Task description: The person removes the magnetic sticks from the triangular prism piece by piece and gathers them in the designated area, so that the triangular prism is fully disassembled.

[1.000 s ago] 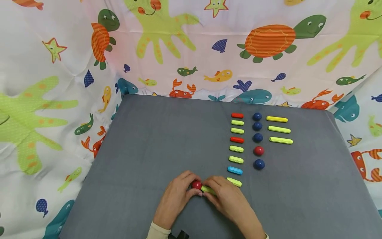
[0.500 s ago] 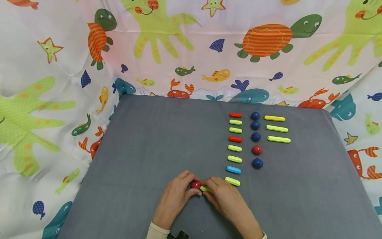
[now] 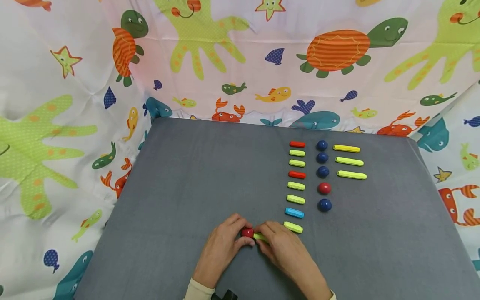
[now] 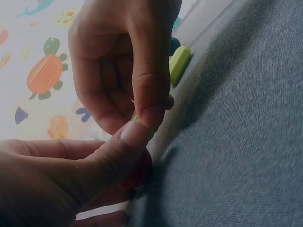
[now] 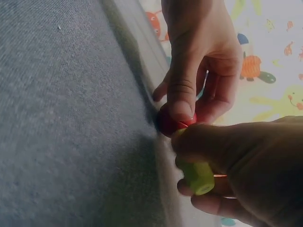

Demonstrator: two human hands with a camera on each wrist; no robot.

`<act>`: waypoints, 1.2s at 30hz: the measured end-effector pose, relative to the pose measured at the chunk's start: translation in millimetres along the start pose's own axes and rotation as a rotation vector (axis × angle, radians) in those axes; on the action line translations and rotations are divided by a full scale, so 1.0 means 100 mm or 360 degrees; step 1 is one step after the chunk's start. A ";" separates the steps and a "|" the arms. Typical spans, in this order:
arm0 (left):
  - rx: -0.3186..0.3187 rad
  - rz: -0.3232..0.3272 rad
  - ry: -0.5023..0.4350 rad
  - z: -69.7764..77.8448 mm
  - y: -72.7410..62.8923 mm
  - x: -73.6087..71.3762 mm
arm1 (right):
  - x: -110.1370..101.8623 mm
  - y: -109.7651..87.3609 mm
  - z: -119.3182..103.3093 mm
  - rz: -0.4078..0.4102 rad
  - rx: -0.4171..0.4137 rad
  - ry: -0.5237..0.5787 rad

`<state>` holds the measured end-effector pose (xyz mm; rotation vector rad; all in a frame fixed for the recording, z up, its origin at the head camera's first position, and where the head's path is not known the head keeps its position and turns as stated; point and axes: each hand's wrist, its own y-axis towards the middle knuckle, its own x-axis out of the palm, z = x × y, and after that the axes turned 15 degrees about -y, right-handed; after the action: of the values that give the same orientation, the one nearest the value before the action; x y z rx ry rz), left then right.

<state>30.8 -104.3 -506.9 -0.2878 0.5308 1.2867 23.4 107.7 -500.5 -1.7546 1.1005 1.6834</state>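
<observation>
Near the front of the grey table, my left hand (image 3: 219, 250) pinches a red ball (image 3: 247, 232) between thumb and fingers. My right hand (image 3: 288, 252) pinches a short yellow-green ribbed rod (image 5: 198, 177), mostly covered by the fingers in the head view. One end of the rod meets the ball, and both thumbs are close together at that spot. In the right wrist view the rod's other end sticks out below the right thumb. Just beyond the right hand lies another short yellow-green rod (image 3: 293, 227).
A column of short rods runs away from me, including a blue rod (image 3: 294, 212) and a red rod (image 3: 297, 174). Right of it stand several blue balls (image 3: 324, 205) and a red ball (image 3: 324, 188), then long yellow rods (image 3: 351, 175). A printed sea-animal curtain (image 3: 232, 54) surrounds the table (image 3: 187, 175).
Both hands keep the same grip on the ball and rod, which stay pressed end to end. Only the head view shifts slightly.
</observation>
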 end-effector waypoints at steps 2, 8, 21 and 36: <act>0.0001 0.0007 -0.0003 0.01 0.00 0.00 | -0.01 -0.01 0.01 0.0005 -0.0003 -0.0005; -0.0014 -0.0008 -0.0008 0.01 0.01 -0.01 | -0.07 -0.12 0.08 0.0025 0.0101 -0.0009; -0.0046 -0.0044 0.0010 0.01 0.01 -0.02 | -0.09 -0.49 0.31 0.0051 0.0291 -0.0098; -0.0033 -0.0026 0.0017 0.03 -0.01 0.01 | -0.06 -0.58 0.33 0.0040 0.0344 -0.0128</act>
<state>32.4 -102.0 -505.1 -0.3159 0.5232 1.2759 49.9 168.3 -510.5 -1.5321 1.2231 1.5702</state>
